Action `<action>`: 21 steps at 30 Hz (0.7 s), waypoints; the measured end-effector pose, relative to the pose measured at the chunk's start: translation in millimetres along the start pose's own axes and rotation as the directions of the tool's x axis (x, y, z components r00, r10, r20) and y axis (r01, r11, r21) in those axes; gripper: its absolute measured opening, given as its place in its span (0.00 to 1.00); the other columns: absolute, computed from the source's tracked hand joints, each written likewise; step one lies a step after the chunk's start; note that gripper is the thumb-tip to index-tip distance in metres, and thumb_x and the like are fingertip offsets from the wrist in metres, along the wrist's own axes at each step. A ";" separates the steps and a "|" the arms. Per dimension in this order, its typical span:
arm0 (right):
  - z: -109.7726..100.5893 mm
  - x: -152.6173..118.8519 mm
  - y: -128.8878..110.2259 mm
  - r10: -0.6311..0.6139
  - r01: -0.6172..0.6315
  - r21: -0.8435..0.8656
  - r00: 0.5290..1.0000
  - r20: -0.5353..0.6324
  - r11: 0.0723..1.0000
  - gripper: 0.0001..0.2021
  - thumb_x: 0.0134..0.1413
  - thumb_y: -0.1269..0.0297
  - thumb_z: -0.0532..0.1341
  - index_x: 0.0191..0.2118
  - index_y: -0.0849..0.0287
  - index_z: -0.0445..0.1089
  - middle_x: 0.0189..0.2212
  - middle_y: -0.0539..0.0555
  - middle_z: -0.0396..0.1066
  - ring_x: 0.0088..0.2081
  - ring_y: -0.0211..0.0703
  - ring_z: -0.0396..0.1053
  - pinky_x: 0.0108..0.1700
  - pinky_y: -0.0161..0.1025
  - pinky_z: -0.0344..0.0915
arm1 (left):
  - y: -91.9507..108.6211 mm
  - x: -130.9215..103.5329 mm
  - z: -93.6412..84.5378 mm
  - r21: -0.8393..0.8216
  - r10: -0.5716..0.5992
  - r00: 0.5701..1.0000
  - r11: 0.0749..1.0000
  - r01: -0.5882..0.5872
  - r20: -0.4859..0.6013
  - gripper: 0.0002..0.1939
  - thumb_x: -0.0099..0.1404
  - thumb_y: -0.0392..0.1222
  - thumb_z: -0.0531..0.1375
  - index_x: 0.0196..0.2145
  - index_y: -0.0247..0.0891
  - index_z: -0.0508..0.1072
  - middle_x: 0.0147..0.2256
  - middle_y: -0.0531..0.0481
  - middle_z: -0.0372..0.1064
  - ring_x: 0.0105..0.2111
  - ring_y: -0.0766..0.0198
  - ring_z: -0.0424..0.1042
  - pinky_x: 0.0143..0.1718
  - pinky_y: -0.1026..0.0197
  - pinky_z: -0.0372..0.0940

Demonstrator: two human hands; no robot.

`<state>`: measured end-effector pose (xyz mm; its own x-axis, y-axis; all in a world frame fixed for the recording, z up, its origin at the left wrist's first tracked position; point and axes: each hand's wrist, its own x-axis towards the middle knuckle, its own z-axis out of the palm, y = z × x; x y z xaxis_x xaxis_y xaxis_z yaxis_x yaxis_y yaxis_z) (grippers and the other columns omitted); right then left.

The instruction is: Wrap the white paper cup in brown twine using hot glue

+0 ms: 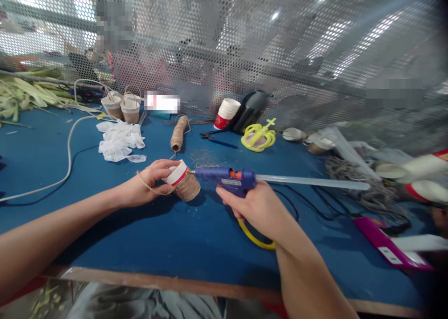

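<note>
My left hand (151, 183) is closed round the white rim of a paper cup (188, 187), tilted on its side and mostly wrapped in brown twine. A strand of twine loops over my left fingers. My right hand (257, 206) grips a blue hot glue gun (241, 180), its nozzle at the cup where twine meets the bare rim. A long clear glue stick (311, 182) sticks out of the gun's back. Behind the cup lies a spool of twine (179, 133).
Beyond are pliers (220, 140), stacked cups (227, 113), a yellow crown (258, 137), a dark kettle (250, 111) and white lace (121, 139). A yellow ring (255, 237) lies beneath my right wrist; a purple power strip (390, 244) and cables lie right.
</note>
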<state>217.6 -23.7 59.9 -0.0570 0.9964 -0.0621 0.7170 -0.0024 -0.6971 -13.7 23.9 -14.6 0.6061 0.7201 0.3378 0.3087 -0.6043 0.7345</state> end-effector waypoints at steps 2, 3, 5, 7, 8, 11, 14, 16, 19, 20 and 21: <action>-0.4 -0.2 0.1 0.003 -0.003 -0.007 1.000 0.002 1.000 0.12 0.44 0.59 0.58 0.17 0.58 0.60 0.08 0.45 0.59 0.13 0.34 0.61 0.18 0.32 0.60 | 0.6 0.5 -0.1 0.008 0.007 1.000 1.000 -0.007 -0.001 0.11 0.61 0.41 0.53 0.42 0.39 0.69 0.54 0.41 0.58 0.53 0.53 0.58 0.53 0.50 0.55; -0.6 -0.4 -0.1 0.001 -0.001 -0.009 1.000 0.005 1.000 0.12 0.44 0.59 0.58 0.17 0.58 0.60 0.08 0.45 0.59 0.13 0.34 0.60 0.18 0.32 0.60 | 1.0 0.8 -0.2 0.011 0.008 1.000 1.000 -0.008 -0.001 0.11 0.61 0.41 0.53 0.41 0.39 0.69 0.54 0.41 0.58 0.53 0.53 0.58 0.53 0.50 0.55; -1.0 -0.7 -0.7 -0.001 0.001 -0.011 1.000 0.017 1.000 0.13 0.44 0.58 0.58 0.17 0.58 0.60 0.08 0.46 0.60 0.13 0.35 0.61 0.18 0.32 0.61 | 1.5 1.2 -0.3 0.013 0.006 1.000 1.000 -0.006 0.002 0.11 0.61 0.41 0.53 0.41 0.38 0.69 0.54 0.40 0.58 0.53 0.53 0.58 0.53 0.50 0.55; -1.3 -0.9 -1.4 -0.006 0.006 -0.011 1.000 0.025 1.000 0.14 0.44 0.58 0.58 0.16 0.58 0.59 0.08 0.46 0.60 0.13 0.35 0.61 0.18 0.32 0.61 | 1.6 1.3 -0.2 0.011 0.006 1.000 1.000 -0.006 0.000 0.11 0.61 0.41 0.54 0.40 0.38 0.69 0.54 0.40 0.58 0.53 0.53 0.58 0.53 0.50 0.55; -1.5 -0.9 -1.7 -0.010 0.011 -0.009 1.000 0.025 1.000 0.14 0.44 0.58 0.58 0.16 0.58 0.59 0.08 0.46 0.60 0.13 0.35 0.61 0.18 0.32 0.61 | 1.4 1.3 -0.1 0.011 0.007 1.000 1.000 -0.007 -0.001 0.10 0.61 0.41 0.54 0.40 0.38 0.69 0.54 0.41 0.59 0.53 0.53 0.58 0.53 0.50 0.55; -1.5 -0.2 -1.8 -0.020 0.020 -0.006 1.000 0.015 1.000 0.14 0.44 0.58 0.58 0.15 0.57 0.59 0.07 0.46 0.60 0.12 0.35 0.61 0.17 0.32 0.60 | 0.0 0.6 0.4 0.008 0.008 1.000 1.000 -0.008 -0.003 0.11 0.62 0.42 0.53 0.41 0.38 0.69 0.54 0.41 0.58 0.53 0.53 0.58 0.54 0.51 0.55; -0.8 1.7 -0.3 -0.007 0.007 -0.011 1.000 -0.005 1.000 0.14 0.44 0.59 0.58 0.15 0.58 0.59 0.07 0.46 0.60 0.12 0.35 0.61 0.17 0.32 0.60 | -1.2 0.0 0.8 -0.002 0.001 1.000 1.000 -0.001 0.001 0.12 0.62 0.42 0.53 0.42 0.37 0.69 0.54 0.40 0.57 0.54 0.53 0.58 0.54 0.50 0.54; -0.1 3.0 1.2 0.004 -0.004 -0.013 1.000 -0.017 1.000 0.14 0.45 0.59 0.59 0.16 0.58 0.60 0.08 0.47 0.60 0.12 0.35 0.61 0.18 0.32 0.60 | -0.9 0.2 0.7 -0.006 -0.007 1.000 1.000 0.007 0.004 0.11 0.62 0.42 0.53 0.41 0.37 0.69 0.54 0.40 0.57 0.54 0.52 0.58 0.54 0.50 0.54; 0.5 3.9 2.5 0.023 -0.023 -0.008 1.000 -0.019 1.000 0.13 0.45 0.59 0.59 0.17 0.59 0.61 0.08 0.46 0.60 0.12 0.35 0.61 0.18 0.32 0.60 | 0.9 1.1 0.4 0.004 -0.009 1.000 1.000 0.009 0.003 0.10 0.62 0.42 0.53 0.39 0.37 0.69 0.54 0.39 0.58 0.53 0.52 0.58 0.54 0.50 0.54; 0.5 3.8 2.5 0.030 -0.030 -0.007 0.999 -0.017 1.000 0.12 0.45 0.59 0.59 0.18 0.59 0.61 0.08 0.46 0.60 0.12 0.35 0.60 0.18 0.32 0.60 | 1.5 1.4 0.4 0.010 -0.006 1.000 1.000 0.006 0.002 0.10 0.61 0.41 0.53 0.39 0.37 0.69 0.54 0.39 0.58 0.53 0.52 0.58 0.54 0.50 0.54; 0.4 3.5 2.3 0.035 -0.035 -0.006 0.999 -0.014 0.999 0.12 0.44 0.59 0.59 0.18 0.59 0.61 0.08 0.46 0.59 0.12 0.34 0.60 0.17 0.32 0.60 | 1.9 1.7 0.3 0.017 -0.002 1.000 1.000 0.001 0.003 0.10 0.61 0.41 0.53 0.39 0.37 0.69 0.54 0.39 0.58 0.53 0.53 0.58 0.54 0.50 0.54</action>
<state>218.8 -20.2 57.7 -0.0220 0.9968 -0.0765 0.7231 -0.0370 -0.6898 -11.8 23.9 -12.9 0.6075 0.7202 0.3351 0.3218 -0.6089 0.7251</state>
